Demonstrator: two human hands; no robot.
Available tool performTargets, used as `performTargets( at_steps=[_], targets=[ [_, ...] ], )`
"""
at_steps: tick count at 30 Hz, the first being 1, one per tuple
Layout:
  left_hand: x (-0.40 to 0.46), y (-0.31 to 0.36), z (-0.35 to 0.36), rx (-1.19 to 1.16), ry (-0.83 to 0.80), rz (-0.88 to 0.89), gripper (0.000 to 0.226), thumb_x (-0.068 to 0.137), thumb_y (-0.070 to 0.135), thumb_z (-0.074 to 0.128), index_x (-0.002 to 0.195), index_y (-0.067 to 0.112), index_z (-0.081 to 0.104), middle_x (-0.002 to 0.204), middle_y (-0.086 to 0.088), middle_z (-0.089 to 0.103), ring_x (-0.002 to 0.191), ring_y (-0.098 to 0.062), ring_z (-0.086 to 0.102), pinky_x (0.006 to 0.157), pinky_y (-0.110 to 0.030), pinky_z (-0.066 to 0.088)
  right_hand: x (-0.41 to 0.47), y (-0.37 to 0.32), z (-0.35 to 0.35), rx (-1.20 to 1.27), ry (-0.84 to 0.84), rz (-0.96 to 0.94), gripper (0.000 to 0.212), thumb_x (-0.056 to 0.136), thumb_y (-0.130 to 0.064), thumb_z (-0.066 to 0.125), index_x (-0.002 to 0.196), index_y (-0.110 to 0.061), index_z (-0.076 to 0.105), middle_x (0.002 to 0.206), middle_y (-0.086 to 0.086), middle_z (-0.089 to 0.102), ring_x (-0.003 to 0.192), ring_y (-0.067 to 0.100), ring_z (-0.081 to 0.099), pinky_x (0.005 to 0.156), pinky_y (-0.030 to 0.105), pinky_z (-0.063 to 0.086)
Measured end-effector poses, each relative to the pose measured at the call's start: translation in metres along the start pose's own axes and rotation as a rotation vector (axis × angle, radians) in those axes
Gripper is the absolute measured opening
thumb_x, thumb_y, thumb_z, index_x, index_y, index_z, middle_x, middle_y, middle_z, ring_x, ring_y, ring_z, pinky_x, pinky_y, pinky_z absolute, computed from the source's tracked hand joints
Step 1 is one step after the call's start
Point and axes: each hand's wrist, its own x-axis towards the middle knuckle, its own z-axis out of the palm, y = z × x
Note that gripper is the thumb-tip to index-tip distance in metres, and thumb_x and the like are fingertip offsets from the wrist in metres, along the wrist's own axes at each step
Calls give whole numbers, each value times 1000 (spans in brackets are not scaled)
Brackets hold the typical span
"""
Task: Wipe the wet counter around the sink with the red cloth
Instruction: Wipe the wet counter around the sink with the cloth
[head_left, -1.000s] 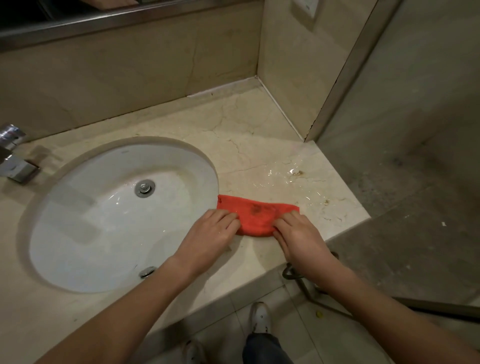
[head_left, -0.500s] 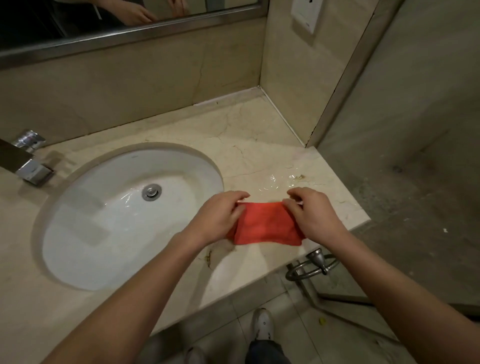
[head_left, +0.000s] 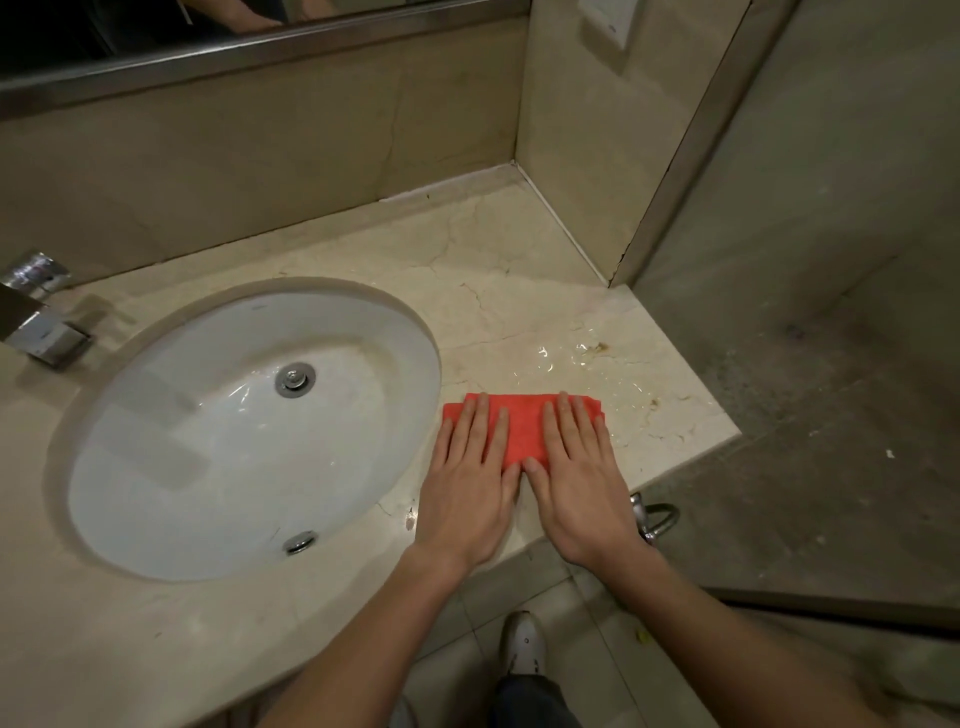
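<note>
The folded red cloth (head_left: 524, 423) lies flat on the beige marble counter (head_left: 493, 260), just right of the white oval sink (head_left: 171, 467). My left hand (head_left: 470, 478) presses on the cloth's left half with straight fingers. My right hand (head_left: 582, 478) lies beside it, flat on the right half, fingers straight too. A shiny puddle of water (head_left: 587, 364) spreads on the counter just beyond and to the right of the cloth, with small brown specks in it.
A chrome faucet (head_left: 36, 322) stands at the far left of the counter. Walls close the counter at the back and right corner. The counter's right edge drops to a dark floor (head_left: 831, 467). A metal ring (head_left: 657, 517) hangs below the front edge. My shoe (head_left: 524, 644) shows below.
Both hands pinched the cloth's ends and folded it; now they lie flat on top of it, side by side, pressing it onto the counter.
</note>
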Motion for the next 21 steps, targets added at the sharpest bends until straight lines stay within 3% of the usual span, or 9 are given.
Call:
performTargets(
  at_steps=[5,10,14,18,21],
  targets=[
    [-40,6,1,-18,-56,29,59,105,47,10,156,18,7,164,-4,-1,151,-17,-6,124,-43,7,-43,-5,-1,79,-49,18,78,100,-61,-2,159,-11,6,167,7,0,154,17,-11,125,40,-4],
    [-36,5,2,-46,-80,-8,68,101,57,-2,156,17,0,163,-1,-7,150,-14,-12,123,-40,0,-40,-10,-10,129,-107,44,88,88,-75,-16,155,-17,-13,162,0,-21,146,8,-32,122,35,-16],
    [17,-6,-6,-7,-81,-27,81,88,58,-24,156,15,-9,162,-3,-17,149,-16,-18,123,-43,-6,12,0,-13,98,-91,6,88,92,-74,-5,156,-13,-11,164,5,-18,148,13,-27,124,39,-13],
    [63,-16,-12,-11,-92,-87,78,88,55,-14,155,15,-12,164,-5,-15,149,-17,-18,121,-41,-11,64,10,-19,68,-94,-49,97,88,-75,-12,158,-9,-6,166,9,-12,150,15,-22,124,41,-11],
    [63,-11,-12,-39,-71,-110,80,89,59,-18,155,15,-12,163,-5,-16,149,-17,-19,121,-41,-12,71,15,-25,79,-118,-89,99,86,-76,-16,159,-10,-5,167,9,-11,150,15,-23,124,40,-11]
  ],
)
